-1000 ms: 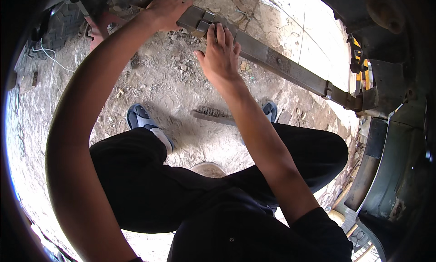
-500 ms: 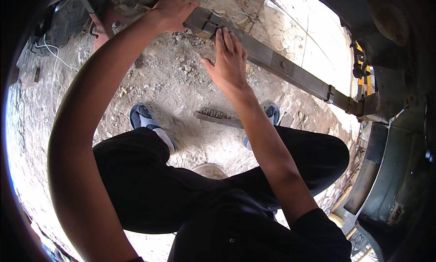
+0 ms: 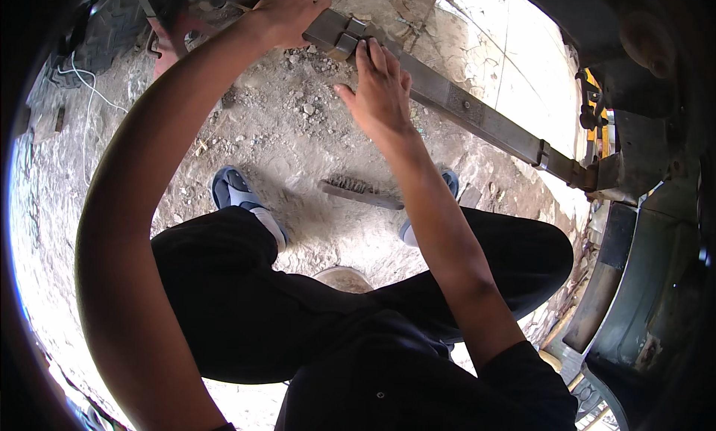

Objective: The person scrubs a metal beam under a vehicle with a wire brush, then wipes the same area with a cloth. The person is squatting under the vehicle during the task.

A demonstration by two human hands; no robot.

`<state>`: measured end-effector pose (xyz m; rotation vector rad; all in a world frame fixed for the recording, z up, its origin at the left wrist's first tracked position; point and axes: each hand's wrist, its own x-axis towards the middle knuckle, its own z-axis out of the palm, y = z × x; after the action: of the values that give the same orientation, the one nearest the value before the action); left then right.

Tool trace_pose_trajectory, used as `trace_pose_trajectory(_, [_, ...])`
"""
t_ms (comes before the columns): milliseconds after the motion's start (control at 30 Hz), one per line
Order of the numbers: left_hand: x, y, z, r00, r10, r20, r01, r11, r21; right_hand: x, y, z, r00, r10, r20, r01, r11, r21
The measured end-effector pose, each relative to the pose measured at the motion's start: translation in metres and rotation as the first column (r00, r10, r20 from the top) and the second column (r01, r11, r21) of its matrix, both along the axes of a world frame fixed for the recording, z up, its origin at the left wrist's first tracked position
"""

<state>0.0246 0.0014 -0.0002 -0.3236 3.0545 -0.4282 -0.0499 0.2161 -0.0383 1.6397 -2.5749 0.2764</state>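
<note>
A long dark steel leaf spring (image 3: pixel 488 123) slants from the upper middle down to the right, with a metal clip (image 3: pixel 350 38) around it near its upper left part. My left hand (image 3: pixel 291 16) lies across the spring's upper left end, fingers stretched out and somewhat apart; what its palm rests on is hidden. Beside the clip, my right hand (image 3: pixel 382 91) has its straight fingertips on the spring's near edge, thumb held away to the left. Neither hand appears to grip anything.
A wire brush (image 3: pixel 362 193) lies on the dirt floor between my feet. A red metal stand (image 3: pixel 170 44), a tyre (image 3: pixel 112 32) and a white cord (image 3: pixel 93 88) are at the upper left. Dark vehicle bodywork (image 3: pixel 645 282) borders the right side.
My right hand has shifted slightly to the right along the spring, and its fingers are a little more bent. My left hand has barely moved.
</note>
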Motion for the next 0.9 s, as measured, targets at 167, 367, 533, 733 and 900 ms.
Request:
trace_pose_trajectory(167, [-0.001,-0.011,-0.026,0.993,-0.017,-0.114,0.017,1.0,0.004,0.005,0.003,0.0,1.0,-0.006,0.023,0.007,1.0,-0.007])
trace_pose_trajectory(367, [-0.001,-0.01,-0.021,0.996,-0.014,-0.09,0.015,1.0,0.003,0.001,-0.005,0.005,0.999,-0.047,0.025,0.047,0.999,0.018])
trace_pose_trajectory(533, [-0.001,-0.01,-0.025,0.994,0.0,-0.105,0.002,1.0,0.021,0.016,0.005,-0.002,0.999,-0.031,0.022,0.031,0.999,-0.023])
trace_pose_trajectory(733, [0.0,-0.011,-0.024,0.995,-0.003,-0.103,0.005,1.0,0.026,0.001,-0.003,-0.007,1.0,-0.012,0.011,0.013,0.997,-0.075])
trace_pose_trajectory(900, [-0.002,-0.009,-0.024,0.995,0.002,-0.101,0.001,1.0,0.03,0.003,0.013,-0.012,0.999,0.003,0.038,0.001,0.994,-0.109])
